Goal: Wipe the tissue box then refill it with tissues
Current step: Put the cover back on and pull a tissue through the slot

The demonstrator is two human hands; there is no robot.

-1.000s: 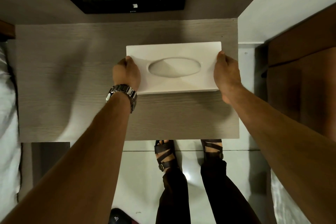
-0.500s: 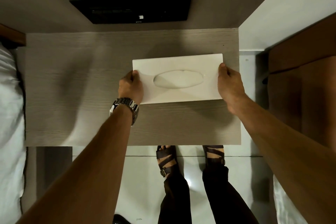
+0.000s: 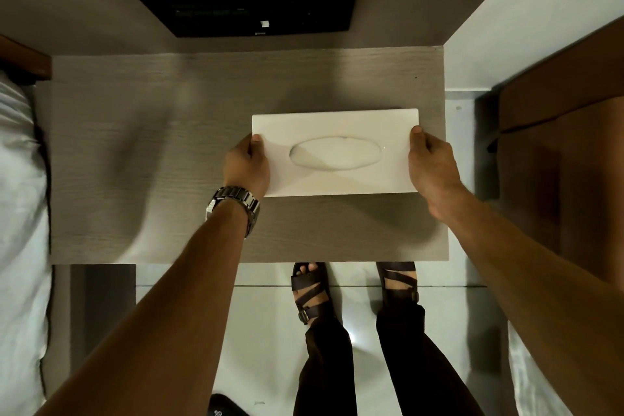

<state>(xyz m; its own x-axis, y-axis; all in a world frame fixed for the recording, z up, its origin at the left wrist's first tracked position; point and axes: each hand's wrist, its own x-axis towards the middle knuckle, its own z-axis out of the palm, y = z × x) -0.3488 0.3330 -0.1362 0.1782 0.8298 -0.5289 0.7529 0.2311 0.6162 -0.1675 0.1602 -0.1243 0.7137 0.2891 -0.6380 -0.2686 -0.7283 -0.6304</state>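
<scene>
A white rectangular tissue box (image 3: 337,127) with an oval opening in its top lies flat over the grey wooden table (image 3: 135,152), right of the middle. White tissue shows inside the oval. My left hand (image 3: 246,167), with a metal watch on the wrist, grips the box's left short end. My right hand (image 3: 432,165) grips the right short end. Whether the box rests on the table or is held just above it cannot be told.
A black flat device (image 3: 250,7) is set on the wall behind the table. White bedding (image 3: 20,213) lies at the left and a brown wooden panel (image 3: 557,145) stands at the right. My sandalled feet (image 3: 310,290) stand on the pale floor below the table's front edge.
The box, held at both ends, has come nearer to me and the table's front edge. The view has shifted a little with it.
</scene>
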